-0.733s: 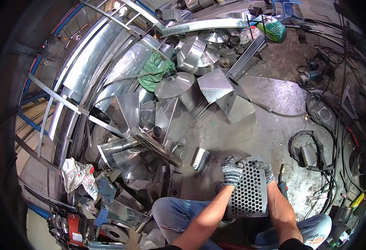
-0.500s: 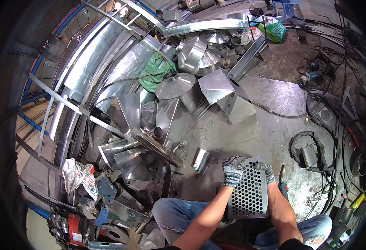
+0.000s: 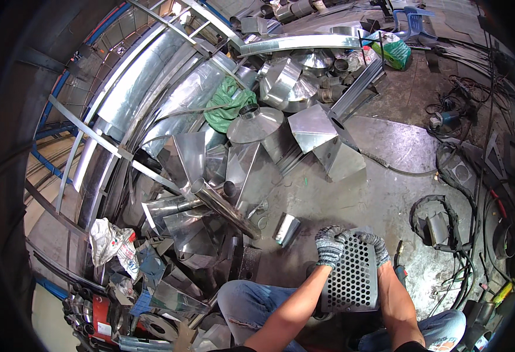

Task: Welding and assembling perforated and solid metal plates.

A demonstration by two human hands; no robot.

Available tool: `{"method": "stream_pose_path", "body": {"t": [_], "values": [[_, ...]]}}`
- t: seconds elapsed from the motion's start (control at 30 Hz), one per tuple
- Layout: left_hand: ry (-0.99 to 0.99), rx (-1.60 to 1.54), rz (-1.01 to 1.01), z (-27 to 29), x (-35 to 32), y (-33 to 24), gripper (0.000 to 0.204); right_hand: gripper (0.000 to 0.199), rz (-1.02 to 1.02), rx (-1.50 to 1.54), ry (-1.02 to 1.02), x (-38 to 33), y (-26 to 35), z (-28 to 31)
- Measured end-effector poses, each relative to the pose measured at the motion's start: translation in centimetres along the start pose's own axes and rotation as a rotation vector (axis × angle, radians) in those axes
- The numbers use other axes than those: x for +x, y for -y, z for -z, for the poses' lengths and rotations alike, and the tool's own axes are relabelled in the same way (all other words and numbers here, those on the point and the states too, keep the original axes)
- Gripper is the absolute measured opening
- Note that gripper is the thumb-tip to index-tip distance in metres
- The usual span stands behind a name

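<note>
A perforated sheet-metal panel (image 3: 351,276), grey with rows of round holes and a bent lower edge, stands tilted between my knees. Its top left corner is in the grip of my left hand (image 3: 330,245), in a grey knitted glove with the fingers curled over the edge. My right hand (image 3: 376,246), gloved alike, closes around the top right edge; the panel hides part of its fingers. Left of the panel, a short shiny metal piece (image 3: 285,229) lies on the floor. A tool with a dark handle (image 3: 399,261) lies just right of my right hand.
Sheet-metal hoppers and cones (image 3: 313,126) and a long tube (image 3: 225,208) are piled ahead and left. A coil of black hose (image 3: 414,214) circles a metal piece at right. Cables run along the right side, near an angle grinder (image 3: 443,119). A blue chair (image 3: 416,23) stands far back.
The whole view has shifted slightly, so the surroundings sit a little lower and to the right. Both hands stay on the panel's top edge, with the left fingers slightly more bunched.
</note>
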State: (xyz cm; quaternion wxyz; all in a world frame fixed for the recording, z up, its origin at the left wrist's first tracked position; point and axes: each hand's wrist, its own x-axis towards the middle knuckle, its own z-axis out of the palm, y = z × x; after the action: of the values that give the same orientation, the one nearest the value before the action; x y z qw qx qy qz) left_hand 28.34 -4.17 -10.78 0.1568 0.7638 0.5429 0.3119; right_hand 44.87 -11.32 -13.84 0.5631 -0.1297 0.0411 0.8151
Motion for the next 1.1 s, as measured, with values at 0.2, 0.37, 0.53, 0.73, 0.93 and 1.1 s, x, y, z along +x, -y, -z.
{"method": "stream_pose_path", "body": {"t": [0.2,0.37,0.53,0.73,0.93,1.1], "values": [[0.004,0.008,-0.093,0.3,0.4,-0.7,0.015,0.048,0.021,-0.048,0.022,-0.1,0.3,0.0],[0.003,-0.013,0.049,0.2,-0.2,-0.9,0.017,0.048,0.025,-0.062,0.018,-0.2,0.2,0.5],[-0.019,0.022,-0.069,-0.2,0.0,0.0,0.015,0.048,0.033,-0.073,0.027,0.1,0.0,0.6],[-0.06,-0.095,-0.179,-0.5,0.1,0.1,0.015,0.048,0.047,-0.078,0.04,0.6,0.1,1.5],[-0.026,0.054,-0.104,-0.5,0.1,0.3,0.012,0.048,0.065,-0.092,0.057,1.3,0.0,1.9],[-0.02,0.042,-0.228,-0.2,0.0,0.6,0.013,0.048,0.095,-0.122,0.076,2.0,0.2,2.2]]}}
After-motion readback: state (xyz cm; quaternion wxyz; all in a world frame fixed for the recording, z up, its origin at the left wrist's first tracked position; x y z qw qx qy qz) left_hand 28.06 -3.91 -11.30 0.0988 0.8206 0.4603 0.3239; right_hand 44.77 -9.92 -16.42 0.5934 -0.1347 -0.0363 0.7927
